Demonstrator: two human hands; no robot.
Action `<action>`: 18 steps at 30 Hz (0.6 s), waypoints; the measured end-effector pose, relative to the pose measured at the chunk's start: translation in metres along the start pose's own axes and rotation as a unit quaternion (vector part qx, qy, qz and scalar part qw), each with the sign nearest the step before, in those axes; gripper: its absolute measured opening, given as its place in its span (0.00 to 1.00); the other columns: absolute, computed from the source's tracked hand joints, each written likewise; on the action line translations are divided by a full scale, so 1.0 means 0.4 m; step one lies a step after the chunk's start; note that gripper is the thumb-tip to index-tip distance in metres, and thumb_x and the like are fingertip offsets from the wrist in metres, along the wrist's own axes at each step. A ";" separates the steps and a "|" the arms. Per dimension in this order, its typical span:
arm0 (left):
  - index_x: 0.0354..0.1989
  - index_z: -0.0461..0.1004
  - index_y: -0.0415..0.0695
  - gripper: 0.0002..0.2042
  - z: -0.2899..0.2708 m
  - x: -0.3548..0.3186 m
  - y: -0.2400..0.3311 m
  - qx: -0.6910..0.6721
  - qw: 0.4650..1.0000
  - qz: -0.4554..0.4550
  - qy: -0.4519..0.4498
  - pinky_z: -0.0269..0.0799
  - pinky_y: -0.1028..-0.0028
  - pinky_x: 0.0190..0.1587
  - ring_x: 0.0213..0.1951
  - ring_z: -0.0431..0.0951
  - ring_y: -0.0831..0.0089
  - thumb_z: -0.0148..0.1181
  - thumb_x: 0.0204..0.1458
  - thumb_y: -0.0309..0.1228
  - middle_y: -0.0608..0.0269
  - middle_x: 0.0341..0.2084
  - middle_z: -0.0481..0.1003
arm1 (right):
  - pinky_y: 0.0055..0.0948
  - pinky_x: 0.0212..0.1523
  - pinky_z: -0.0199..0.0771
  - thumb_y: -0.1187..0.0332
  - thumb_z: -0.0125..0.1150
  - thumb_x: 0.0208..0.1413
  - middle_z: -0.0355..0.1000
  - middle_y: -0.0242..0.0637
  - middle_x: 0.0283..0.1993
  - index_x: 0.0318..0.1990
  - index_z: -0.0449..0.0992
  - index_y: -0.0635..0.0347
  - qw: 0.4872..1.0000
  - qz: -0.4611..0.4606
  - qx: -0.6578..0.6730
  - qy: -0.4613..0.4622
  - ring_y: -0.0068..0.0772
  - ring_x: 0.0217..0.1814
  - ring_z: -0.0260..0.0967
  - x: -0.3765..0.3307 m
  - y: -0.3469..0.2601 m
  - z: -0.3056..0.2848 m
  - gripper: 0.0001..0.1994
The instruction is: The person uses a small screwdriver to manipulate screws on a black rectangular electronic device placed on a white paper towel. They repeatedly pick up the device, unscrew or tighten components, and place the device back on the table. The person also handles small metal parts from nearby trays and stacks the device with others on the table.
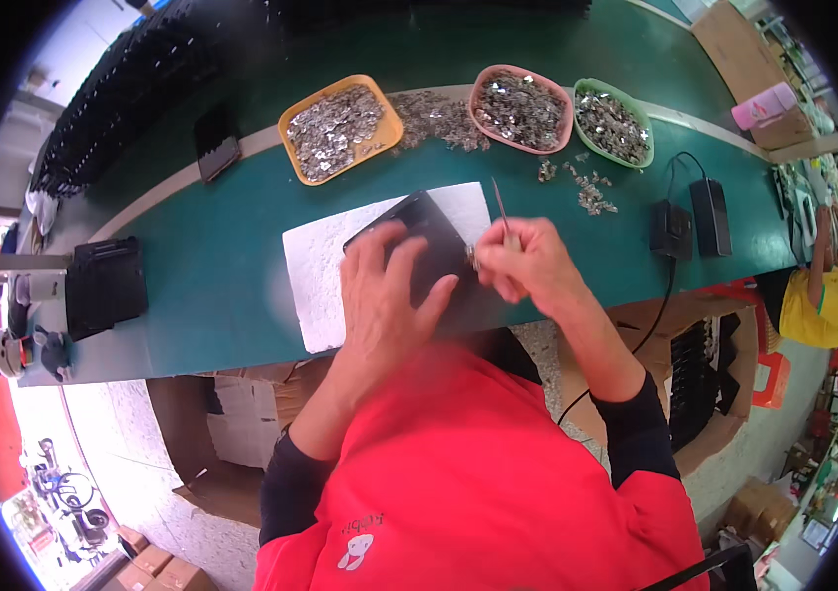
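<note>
Two bare hands work at the white pad (pixel 313 286). The black panel (pixel 436 229) lies on it, reaching past its near edge. The left hand (pixel 380 300) is spread, fingers parted, over the panel on the pad. The right hand (pixel 537 264), at the pad's right edge, is closed around a slim tool (pixel 500 203); whether it touches the panel I cannot tell. Beyond the pad stands the yellow tray (pixel 394 126); the pink tray (pixel 529 150) and green tray (pixel 644 123) stand beyond it to the right, all heaped with metal bits.
</note>
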State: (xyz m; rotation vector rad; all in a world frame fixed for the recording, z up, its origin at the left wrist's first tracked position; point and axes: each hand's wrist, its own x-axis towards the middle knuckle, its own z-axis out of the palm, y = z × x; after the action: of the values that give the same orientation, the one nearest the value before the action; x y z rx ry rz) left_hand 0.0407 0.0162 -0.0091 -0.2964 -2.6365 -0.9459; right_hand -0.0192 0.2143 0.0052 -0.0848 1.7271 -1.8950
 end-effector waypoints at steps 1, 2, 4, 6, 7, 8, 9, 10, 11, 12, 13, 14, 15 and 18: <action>0.48 0.70 0.39 0.27 -0.003 0.009 -0.005 0.067 0.998 0.000 0.004 0.55 0.53 0.62 0.60 0.62 0.47 0.71 0.40 0.39 0.44 0.56 0.63 | 0.17 0.12 0.58 0.70 0.60 0.54 0.73 0.33 0.20 0.30 0.76 0.65 0.997 -0.026 -0.070 0.017 0.16 0.13 0.62 0.030 -0.008 0.007 0.06; 0.50 0.69 0.38 0.30 0.007 0.011 -0.019 0.077 0.997 -0.004 -0.010 0.51 0.51 0.63 0.61 0.59 0.47 0.72 0.39 0.41 0.43 0.57 0.62 | 0.17 0.13 0.59 0.70 0.60 0.54 0.72 0.33 0.20 0.30 0.76 0.65 0.988 -0.054 -0.139 0.033 0.16 0.14 0.63 0.063 -0.012 0.012 0.07; 0.53 0.67 0.37 0.36 0.033 0.005 -0.050 0.094 0.995 -0.012 -0.038 0.43 0.47 0.65 0.63 0.55 0.45 0.73 0.37 0.45 0.41 0.60 0.58 | 0.18 0.14 0.62 0.68 0.60 0.54 0.71 0.30 0.19 0.29 0.75 0.64 0.958 -0.116 -0.253 0.063 0.15 0.16 0.65 0.128 -0.001 0.021 0.08; 0.53 0.66 0.38 0.38 0.039 0.006 -0.064 0.076 0.996 -0.016 -0.047 0.42 0.47 0.66 0.65 0.54 0.47 0.73 0.36 0.47 0.42 0.61 0.57 | 0.18 0.14 0.62 0.68 0.59 0.54 0.70 0.30 0.19 0.29 0.75 0.63 0.930 -0.129 -0.335 0.087 0.15 0.17 0.66 0.186 0.036 0.003 0.07; 0.54 0.65 0.38 0.39 0.040 0.003 -0.068 0.070 0.996 -0.018 -0.050 0.41 0.47 0.66 0.65 0.54 0.48 0.72 0.35 0.48 0.42 0.62 0.56 | 0.18 0.14 0.62 0.68 0.59 0.54 0.70 0.30 0.19 0.29 0.75 0.63 0.913 -0.138 -0.373 0.096 0.15 0.17 0.66 0.199 0.040 0.004 0.07; 0.53 0.66 0.38 0.38 0.040 0.004 -0.067 0.068 0.996 -0.017 -0.049 0.42 0.48 0.66 0.65 0.54 0.48 0.73 0.35 0.47 0.43 0.62 0.56 | 0.18 0.14 0.62 0.68 0.59 0.54 0.70 0.30 0.19 0.30 0.75 0.63 0.918 -0.129 -0.362 0.094 0.16 0.17 0.66 0.202 0.040 0.006 0.07; 0.53 0.66 0.38 0.38 0.040 0.003 -0.067 0.065 0.997 -0.016 -0.047 0.42 0.48 0.66 0.65 0.54 0.48 0.73 0.35 0.47 0.43 0.62 0.56 | 0.19 0.15 0.62 0.68 0.59 0.54 0.70 0.30 0.19 0.30 0.74 0.63 0.924 -0.120 -0.352 0.093 0.16 0.17 0.66 0.201 0.038 0.010 0.07; 0.53 0.66 0.38 0.38 0.041 0.002 -0.071 0.060 0.997 -0.019 -0.046 0.42 0.48 0.66 0.65 0.55 0.48 0.73 0.35 0.47 0.43 0.62 0.56 | 0.19 0.15 0.62 0.68 0.59 0.53 0.70 0.30 0.19 0.30 0.74 0.62 0.929 -0.108 -0.342 0.091 0.16 0.17 0.66 0.203 0.035 0.018 0.07; 0.53 0.66 0.38 0.38 0.042 0.002 -0.073 0.056 0.997 -0.021 -0.045 0.42 0.48 0.66 0.64 0.55 0.48 0.73 0.34 0.47 0.43 0.62 0.56 | 0.19 0.15 0.63 0.68 0.59 0.53 0.70 0.30 0.19 0.30 0.74 0.62 0.930 -0.094 -0.343 0.091 0.17 0.17 0.66 0.205 0.028 0.027 0.07; 0.52 0.66 0.38 0.38 0.041 0.001 -0.074 0.055 0.997 -0.022 -0.041 0.43 0.48 0.65 0.64 0.55 0.48 0.74 0.34 0.47 0.44 0.62 0.56 | 0.20 0.15 0.63 0.69 0.59 0.53 0.70 0.30 0.19 0.30 0.74 0.62 0.931 -0.081 -0.343 0.092 0.17 0.17 0.66 0.205 0.019 0.035 0.06; 0.52 0.66 0.38 0.38 0.042 0.000 -0.077 0.051 0.998 -0.023 -0.040 0.43 0.48 0.65 0.64 0.55 0.48 0.74 0.33 0.47 0.44 0.62 0.56 | 0.20 0.15 0.63 0.69 0.59 0.53 0.70 0.30 0.19 0.30 0.74 0.62 0.932 -0.068 -0.343 0.097 0.17 0.17 0.66 0.206 0.013 0.040 0.06; 0.52 0.66 0.38 0.38 0.043 -0.001 -0.078 0.048 0.998 -0.024 -0.038 0.43 0.48 0.65 0.64 0.55 0.48 0.74 0.33 0.47 0.44 0.62 0.56 | 0.21 0.15 0.63 0.69 0.59 0.53 0.70 0.30 0.20 0.30 0.74 0.63 0.930 -0.076 -0.346 0.096 0.17 0.17 0.67 0.208 0.014 0.042 0.06; 0.52 0.66 0.38 0.38 0.044 -0.002 -0.080 0.045 0.998 -0.025 -0.036 0.43 0.48 0.65 0.64 0.54 0.48 0.74 0.33 0.47 0.44 0.62 0.56 | 0.21 0.16 0.64 0.70 0.58 0.53 0.70 0.30 0.21 0.30 0.73 0.63 0.929 -0.084 -0.348 0.096 0.17 0.18 0.67 0.210 0.017 0.041 0.06; 0.52 0.66 0.38 0.39 0.047 -0.003 -0.083 0.034 0.999 -0.023 -0.032 0.43 0.48 0.65 0.64 0.54 0.48 0.75 0.32 0.47 0.44 0.61 0.56 | 0.25 0.19 0.67 0.71 0.58 0.52 0.70 0.34 0.23 0.29 0.73 0.65 0.889 -0.156 -0.417 0.109 0.23 0.20 0.68 0.215 0.035 0.039 0.06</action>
State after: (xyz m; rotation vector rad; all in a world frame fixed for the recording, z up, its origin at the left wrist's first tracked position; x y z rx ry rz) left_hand 0.0275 0.0032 -0.0422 -0.2535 -2.7391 -0.8716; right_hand -0.0797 0.1622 -0.0331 -0.5147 2.7117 -1.2354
